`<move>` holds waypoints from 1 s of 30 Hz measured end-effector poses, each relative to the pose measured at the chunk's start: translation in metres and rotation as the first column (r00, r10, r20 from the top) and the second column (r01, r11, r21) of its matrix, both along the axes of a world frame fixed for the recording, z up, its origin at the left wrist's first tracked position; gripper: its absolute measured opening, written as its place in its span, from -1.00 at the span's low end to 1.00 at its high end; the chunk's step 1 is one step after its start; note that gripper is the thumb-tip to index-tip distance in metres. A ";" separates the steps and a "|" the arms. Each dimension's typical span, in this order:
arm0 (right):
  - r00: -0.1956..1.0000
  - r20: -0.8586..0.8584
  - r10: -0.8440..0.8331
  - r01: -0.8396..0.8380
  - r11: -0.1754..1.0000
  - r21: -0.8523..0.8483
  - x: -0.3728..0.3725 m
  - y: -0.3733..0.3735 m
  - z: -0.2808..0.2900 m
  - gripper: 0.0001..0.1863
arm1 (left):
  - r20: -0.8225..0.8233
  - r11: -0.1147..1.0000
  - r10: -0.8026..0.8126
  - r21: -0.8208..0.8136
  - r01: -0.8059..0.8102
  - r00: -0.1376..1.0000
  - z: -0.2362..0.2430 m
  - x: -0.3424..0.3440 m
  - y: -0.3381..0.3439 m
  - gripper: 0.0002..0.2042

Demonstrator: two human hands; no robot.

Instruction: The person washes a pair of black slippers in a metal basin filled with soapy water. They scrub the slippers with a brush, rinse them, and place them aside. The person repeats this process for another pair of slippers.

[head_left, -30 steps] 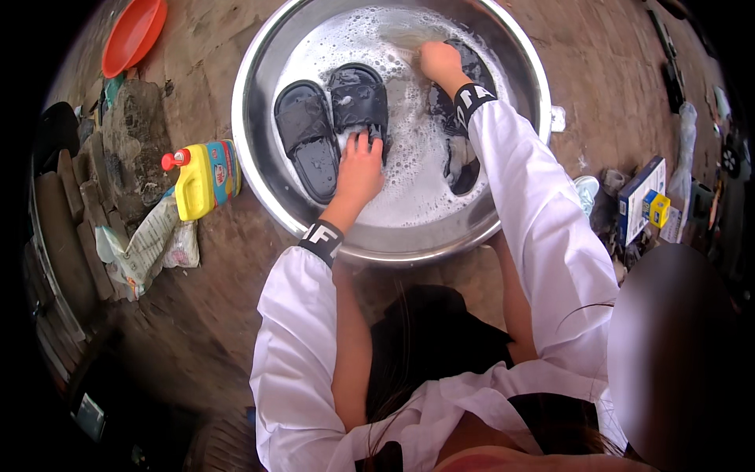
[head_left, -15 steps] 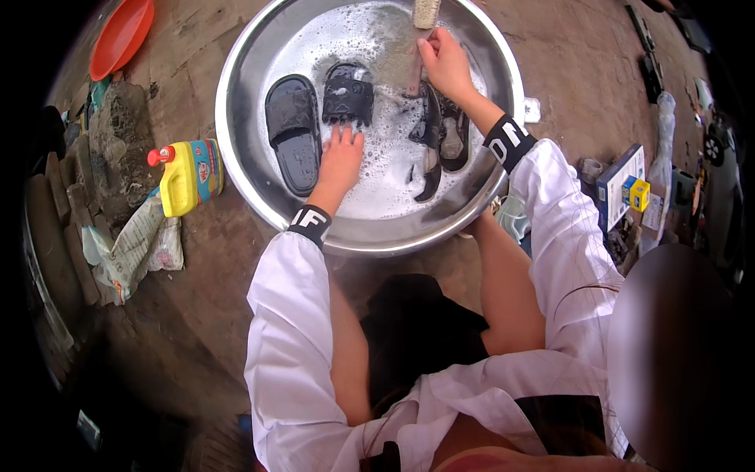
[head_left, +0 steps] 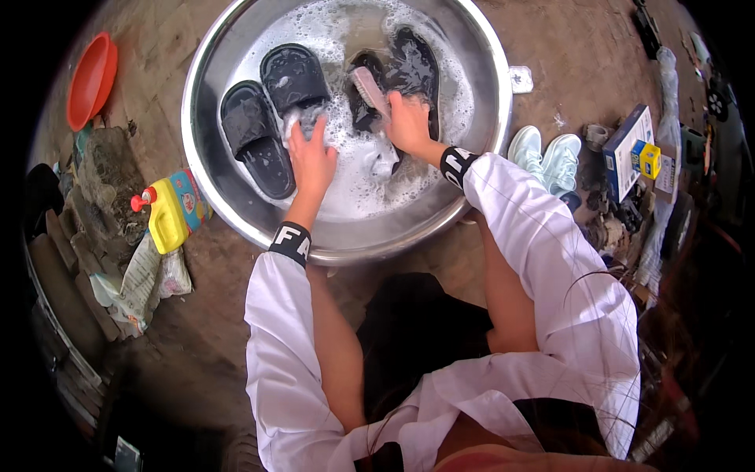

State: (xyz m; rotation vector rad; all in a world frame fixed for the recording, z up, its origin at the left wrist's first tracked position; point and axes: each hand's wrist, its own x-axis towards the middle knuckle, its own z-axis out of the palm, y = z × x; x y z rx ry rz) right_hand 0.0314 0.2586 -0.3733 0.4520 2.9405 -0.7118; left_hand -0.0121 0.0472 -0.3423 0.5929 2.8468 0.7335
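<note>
My right hand grips a scrub brush with a pinkish back and pale bristles. The brush lies over one black sandal; the other sandal of that pair rests just right of it, wet and partly under water. My left hand, fingers spread and foamy, is at the lower edge of a black slide slipper; foam hides whether it touches it. A second black slide slipper lies tilted at the left. All sit in soapy water inside a wide metal basin.
Left of the basin stand a yellow bottle with a red cap, a crumpled bag, a rock and a red bowl. On the right are pale sneakers, a white dish, and boxes.
My right hand has brought the brush down and left from the far rim onto the sandals. The slippers and sandals have shifted in the basin. My left hand has moved left.
</note>
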 end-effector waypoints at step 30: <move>0.981 -0.042 -0.187 0.167 0.942 -0.293 -0.051 0.018 0.002 -0.37 | 0.391 0.970 0.240 -0.052 -0.239 0.889 -0.013 -0.036 0.007 -0.30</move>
